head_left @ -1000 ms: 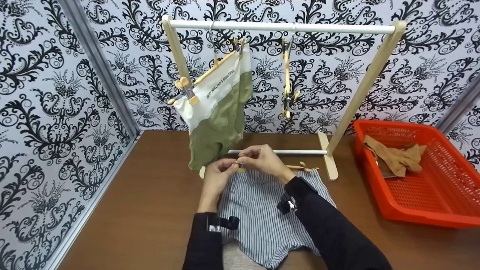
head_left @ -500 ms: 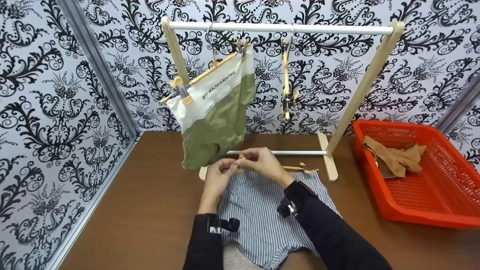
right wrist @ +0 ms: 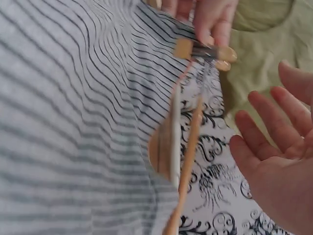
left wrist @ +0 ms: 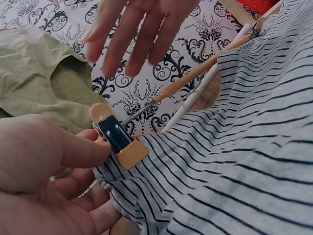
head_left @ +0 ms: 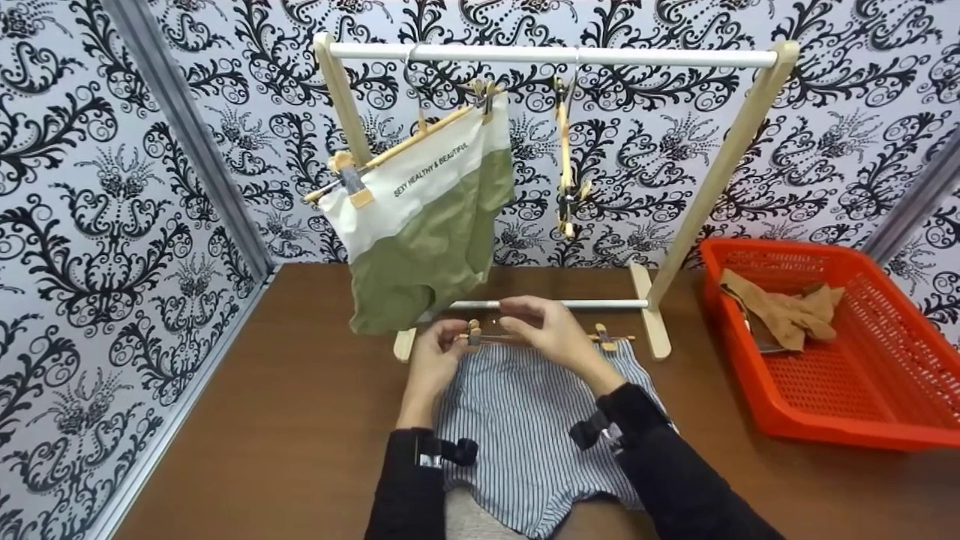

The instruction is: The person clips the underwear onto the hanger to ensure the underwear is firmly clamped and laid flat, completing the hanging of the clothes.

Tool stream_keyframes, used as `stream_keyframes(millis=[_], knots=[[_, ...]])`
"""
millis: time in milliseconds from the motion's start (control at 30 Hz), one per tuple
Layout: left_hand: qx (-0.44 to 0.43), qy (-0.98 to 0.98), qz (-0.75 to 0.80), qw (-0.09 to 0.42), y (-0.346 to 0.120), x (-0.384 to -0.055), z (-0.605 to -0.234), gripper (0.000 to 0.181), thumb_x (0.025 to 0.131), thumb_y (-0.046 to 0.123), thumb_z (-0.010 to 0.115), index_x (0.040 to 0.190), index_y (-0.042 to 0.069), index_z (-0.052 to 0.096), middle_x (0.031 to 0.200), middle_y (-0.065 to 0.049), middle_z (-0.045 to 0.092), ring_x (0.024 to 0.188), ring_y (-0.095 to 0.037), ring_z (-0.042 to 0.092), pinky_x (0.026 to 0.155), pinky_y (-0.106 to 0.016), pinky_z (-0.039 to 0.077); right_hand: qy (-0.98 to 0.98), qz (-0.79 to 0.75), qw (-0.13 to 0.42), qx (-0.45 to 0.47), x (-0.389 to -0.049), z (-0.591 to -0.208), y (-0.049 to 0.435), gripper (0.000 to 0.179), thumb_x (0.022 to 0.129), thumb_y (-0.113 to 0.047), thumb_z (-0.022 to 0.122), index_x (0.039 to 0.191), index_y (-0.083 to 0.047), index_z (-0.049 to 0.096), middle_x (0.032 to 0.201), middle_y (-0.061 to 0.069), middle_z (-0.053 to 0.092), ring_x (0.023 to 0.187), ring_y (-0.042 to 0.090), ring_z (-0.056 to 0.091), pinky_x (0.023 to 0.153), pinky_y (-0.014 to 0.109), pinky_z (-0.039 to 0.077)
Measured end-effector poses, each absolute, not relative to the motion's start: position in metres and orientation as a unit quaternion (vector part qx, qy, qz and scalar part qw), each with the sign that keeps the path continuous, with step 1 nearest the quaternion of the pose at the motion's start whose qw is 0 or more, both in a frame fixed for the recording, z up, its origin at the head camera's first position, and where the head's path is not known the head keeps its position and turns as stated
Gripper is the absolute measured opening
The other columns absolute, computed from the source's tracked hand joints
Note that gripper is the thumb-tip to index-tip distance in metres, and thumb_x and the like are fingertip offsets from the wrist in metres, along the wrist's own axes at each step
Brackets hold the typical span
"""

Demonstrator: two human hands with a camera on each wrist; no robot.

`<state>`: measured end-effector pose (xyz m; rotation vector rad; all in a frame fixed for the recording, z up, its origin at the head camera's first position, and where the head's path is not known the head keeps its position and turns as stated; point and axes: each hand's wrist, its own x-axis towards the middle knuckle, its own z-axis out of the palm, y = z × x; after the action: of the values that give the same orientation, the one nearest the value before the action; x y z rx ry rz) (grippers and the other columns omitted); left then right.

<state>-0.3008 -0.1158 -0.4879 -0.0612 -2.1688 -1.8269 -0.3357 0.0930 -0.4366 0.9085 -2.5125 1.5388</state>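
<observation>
A grey-white garment with dark stripes (head_left: 536,420) lies in front of the rack, its upper edge along a wooden clip hanger (left wrist: 190,76). At the garment's left corner a wooden clip with a dark metal middle (left wrist: 117,137) grips the cloth. My left hand (head_left: 435,356) pinches the hanger's end beside this clip, its other fingers by the cloth in the left wrist view. My right hand (head_left: 553,330) hovers just right of the clip, fingers spread and holding nothing, as the right wrist view confirms. A second clip (head_left: 604,337) sits at the hanger's right end.
Behind stands a rack with a white rail (head_left: 525,52). From it hang a green-and-white garment (head_left: 431,240), close to my left hand, and a bare clip hanger (head_left: 565,157). An orange basket (head_left: 787,420) on the right holds brown cloth (head_left: 795,311).
My right hand has let go of the clip and drawn back to the right, its fingers opening. The left hand stays at the hanger's end. The green-and-white garment has swung slightly left.
</observation>
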Motion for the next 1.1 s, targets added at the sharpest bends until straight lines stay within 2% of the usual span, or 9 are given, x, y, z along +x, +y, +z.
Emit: stream_keyframes(millis=[100,300,433,567,700,867,967,1100], knots=[[-0.020,-0.760,-0.632,0.150,-0.115,-0.300,-0.488,0.021,0.092,-0.012,0.060,0.112,-0.008,0.066,0.105,-0.018,0.069,0.095,-0.029,0.062,0.081,-0.032,0.049,-0.827,0.493,0.022,0.268,-0.333,-0.435,0.113,0.041,0.097,-0.025,0.071,0.129,0.000,0.066,0.127,0.012,0.068,0.116,0.029,0.064,0.105,0.048,0.046],[-0.019,-0.764,-0.628,0.150,-0.114,-0.299,-0.486,0.023,0.094,-0.012,0.058,0.116,-0.009,0.064,0.108,-0.020,0.068,0.105,-0.034,0.064,0.090,-0.043,0.053,-0.826,0.530,0.016,0.194,-0.328,-0.439,0.159,0.037,0.098,-0.017,0.069,0.128,0.003,0.064,0.125,0.018,0.068,0.112,0.030,0.065,0.099,0.042,0.051],[-0.017,-0.781,-0.600,0.169,-0.112,-0.298,-0.483,0.023,0.094,-0.011,0.059,0.116,-0.007,0.065,0.109,-0.019,0.069,0.106,-0.033,0.064,0.094,-0.046,0.051,-0.838,0.523,0.039,0.154,-0.324,-0.445,0.184,0.034,0.098,-0.015,0.068,0.127,0.004,0.066,0.123,0.020,0.069,0.108,0.029,0.065,0.091,0.027,0.051],[-0.024,-0.808,-0.558,0.189,-0.111,-0.296,-0.480,0.023,0.094,-0.009,0.060,0.115,-0.003,0.067,0.110,-0.016,0.070,0.107,-0.032,0.065,0.096,-0.047,0.049,-0.842,0.523,0.041,0.125,-0.322,-0.455,0.202,0.035,0.099,-0.013,0.067,0.127,0.008,0.065,0.121,0.021,0.069,0.109,0.028,0.065,0.088,0.019,0.048],[-0.037,-0.829,-0.516,0.216,-0.107,-0.294,-0.476,0.018,0.097,-0.003,0.060,0.113,-0.001,0.069,0.110,-0.015,0.068,0.108,-0.033,0.063,0.097,-0.048,0.048,-0.845,0.525,0.037,0.101,-0.321,-0.460,0.212,0.034,0.100,-0.012,0.066,0.126,0.008,0.065,0.122,0.022,0.068,0.109,0.030,0.064,0.087,0.020,0.048],[-0.038,-0.858,-0.441,0.259,-0.095,-0.291,-0.470,0.017,0.095,0.003,0.065,0.111,0.003,0.072,0.116,-0.016,0.063,0.114,-0.039,0.056,0.099,-0.052,0.043,-0.864,0.490,0.055,0.097,-0.317,-0.459,0.220,0.033,0.099,-0.012,0.066,0.123,0.010,0.066,0.118,0.024,0.069,0.107,0.034,0.064,0.085,0.023,0.048],[-0.055,-0.870,-0.408,0.272,-0.081,-0.288,-0.466,0.021,0.094,0.005,0.068,0.114,0.005,0.073,0.123,-0.017,0.060,0.119,-0.041,0.051,0.100,-0.052,0.043,-0.879,0.466,0.057,0.087,-0.316,-0.460,0.227,0.033,0.099,-0.011,0.066,0.122,0.013,0.065,0.117,0.025,0.069,0.109,0.037,0.064,0.089,0.031,0.051],[-0.109,-0.877,-0.389,0.260,-0.056,-0.283,-0.461,0.027,0.092,0.008,0.070,0.119,0.005,0.072,0.130,-0.019,0.059,0.123,-0.041,0.050,0.100,-0.054,0.045,-0.890,0.452,0.021,0.058,-0.314,-0.463,0.238,0.039,0.100,-0.013,0.064,0.127,0.014,0.061,0.125,0.030,0.064,0.117,0.042,0.060,0.099,0.046,0.049]])
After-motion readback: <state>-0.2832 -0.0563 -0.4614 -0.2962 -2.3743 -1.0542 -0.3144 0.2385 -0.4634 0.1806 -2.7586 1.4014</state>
